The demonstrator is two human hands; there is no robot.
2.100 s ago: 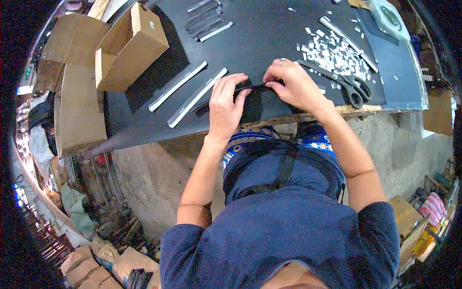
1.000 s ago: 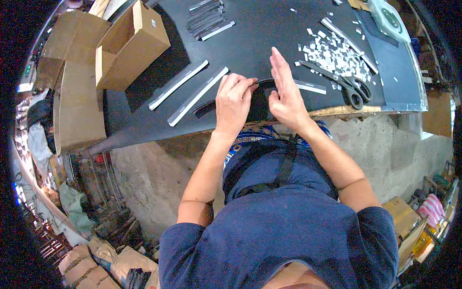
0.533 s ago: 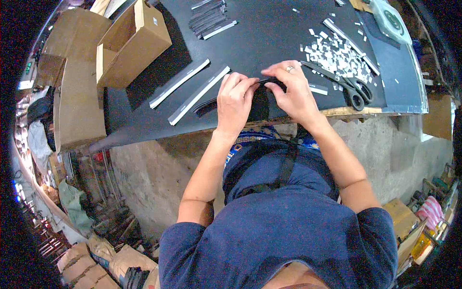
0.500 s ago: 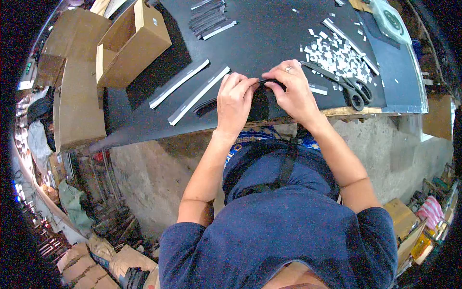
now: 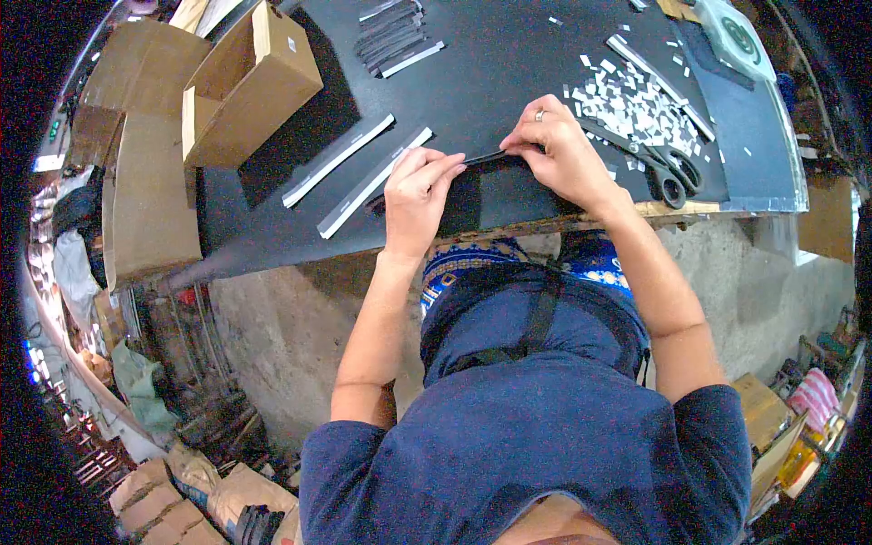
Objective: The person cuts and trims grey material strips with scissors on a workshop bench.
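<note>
A thin black strip (image 5: 485,157) is stretched between my two hands above the table's near edge. My left hand (image 5: 421,195) pinches its left end, and my right hand (image 5: 556,150) pinches the other end. Left of my left hand, two black-and-white strips (image 5: 341,159) lie slanted on the dark table (image 5: 490,82). Black scissors (image 5: 670,173) rest to the right of my right hand, beside a scattered heap of small white pieces (image 5: 636,102).
An open cardboard box (image 5: 263,91) stands at the table's left, with a cardboard sheet (image 5: 150,200) beside it. A bundle of dark strips (image 5: 391,36) lies at the back. A long strip (image 5: 661,84) crosses the white pieces. A clear plastic bag (image 5: 738,38) is at the back right.
My hands have moved apart, the left one leftward and slightly down, the right one slightly up. More of the black strip now shows between them.
</note>
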